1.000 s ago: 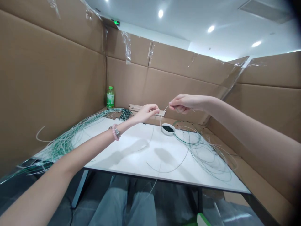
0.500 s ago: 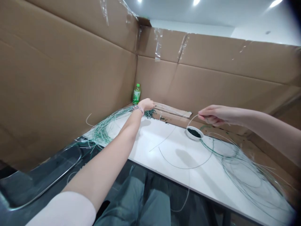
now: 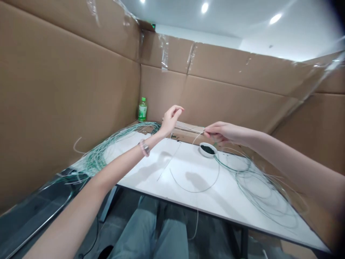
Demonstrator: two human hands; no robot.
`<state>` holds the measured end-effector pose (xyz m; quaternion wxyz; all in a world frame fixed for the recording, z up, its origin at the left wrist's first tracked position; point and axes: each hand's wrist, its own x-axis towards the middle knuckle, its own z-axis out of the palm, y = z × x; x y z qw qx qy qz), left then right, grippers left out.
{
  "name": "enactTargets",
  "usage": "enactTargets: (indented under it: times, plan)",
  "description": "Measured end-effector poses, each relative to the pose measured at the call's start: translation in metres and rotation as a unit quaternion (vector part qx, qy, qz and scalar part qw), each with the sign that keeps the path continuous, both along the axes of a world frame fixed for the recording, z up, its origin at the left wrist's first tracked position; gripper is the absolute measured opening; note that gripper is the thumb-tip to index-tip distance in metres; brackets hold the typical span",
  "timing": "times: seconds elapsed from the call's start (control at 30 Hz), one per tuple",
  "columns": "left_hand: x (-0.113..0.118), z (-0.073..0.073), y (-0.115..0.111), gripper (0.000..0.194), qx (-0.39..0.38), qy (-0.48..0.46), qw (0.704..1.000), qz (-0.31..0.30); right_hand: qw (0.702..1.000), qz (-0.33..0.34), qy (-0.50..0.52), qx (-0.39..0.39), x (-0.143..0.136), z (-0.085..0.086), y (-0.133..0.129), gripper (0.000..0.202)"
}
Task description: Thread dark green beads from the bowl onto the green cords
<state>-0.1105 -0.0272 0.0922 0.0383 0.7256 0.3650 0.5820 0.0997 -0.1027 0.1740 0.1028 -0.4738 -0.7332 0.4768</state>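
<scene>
Left hand (image 3: 170,118) raised above the far left part of the white table (image 3: 242,201), fingers loosely spread and curled, wide; whether a thin strand runs from it I cannot tell. A beaded bracelet (image 3: 144,147) sits on that wrist.

Right hand (image 3: 219,132) pinched shut on the end of a pale thin cord (image 3: 194,189), just above a small white bowl (image 3: 207,149) of dark contents. From the pinch the cord drops, loops across the tabletop in a wide curve, and its tail hangs over the near edge.

Bundle of green and white cords (image 3: 102,154) sweeps along the left edge of the table, trailing off it. Coiled green cords (image 3: 258,187) lie on the right part, beside the bowl. Green bottle (image 3: 142,109) stands upright in the far left corner against the cardboard walls (image 3: 67,90).
</scene>
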Motion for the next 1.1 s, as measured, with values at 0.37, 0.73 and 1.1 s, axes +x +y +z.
enactTargets:
  times: [0.37, 0.73, 1.1]
  plan:
    - [0.024, -0.018, -0.072, 0.030, -0.324, -0.007, 0.848, -0.418, 0.997, 0.020, 0.066, 0.024, 0.006, -0.002, -0.008, 0.031]
    - [0.023, -0.024, -0.069, 0.036, -0.384, -0.119, 0.815, -0.418, 0.984, -0.010, 0.176, -0.008, 0.022, -0.038, -0.003, 0.034]
    - [0.006, -0.030, -0.050, 0.037, -0.391, -0.119, 0.847, -0.340, 0.975, -0.076, 0.128, 0.167, 0.039, -0.050, 0.013, 0.029]
